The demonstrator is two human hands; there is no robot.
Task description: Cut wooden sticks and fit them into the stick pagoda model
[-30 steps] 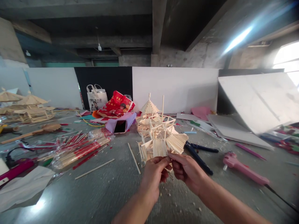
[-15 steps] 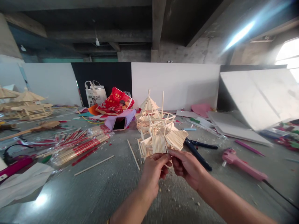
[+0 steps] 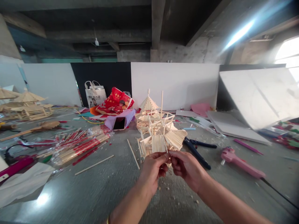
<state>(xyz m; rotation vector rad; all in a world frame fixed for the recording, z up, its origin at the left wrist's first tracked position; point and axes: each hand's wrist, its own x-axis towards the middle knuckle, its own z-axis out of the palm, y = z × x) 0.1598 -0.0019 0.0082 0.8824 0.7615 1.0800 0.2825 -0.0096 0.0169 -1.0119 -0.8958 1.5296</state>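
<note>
A pagoda-like model [image 3: 149, 119] built of thin wooden sticks stands on the table in front of me. Its lower roof has slatted panels, one of them [image 3: 158, 143] right above my fingers. My left hand [image 3: 150, 171] is closed, thumb and fingertips pinched at that panel's lower edge. Touching it from the right, my right hand [image 3: 188, 166] is pinched shut too. A thin wooden stick [image 3: 166, 147] runs along the panel's right side into both sets of fingertips, which hide its lower end. Right of the model lie dark-handled pliers [image 3: 198, 155].
A pink glue gun [image 3: 243, 163] with its cord lies at right. Loose sticks [image 3: 94, 165] and bagged stick bundles [image 3: 79, 146] lie left. A phone [image 3: 119, 123] rests on purple paper behind them. More stick models [image 3: 30, 105] stand far left; white boards [image 3: 235, 127] lie far right.
Both hands stay pinched together at the roof edge, with only a tiny shift of the fingers. The whole view has moved very slightly; the model stands as before.
</note>
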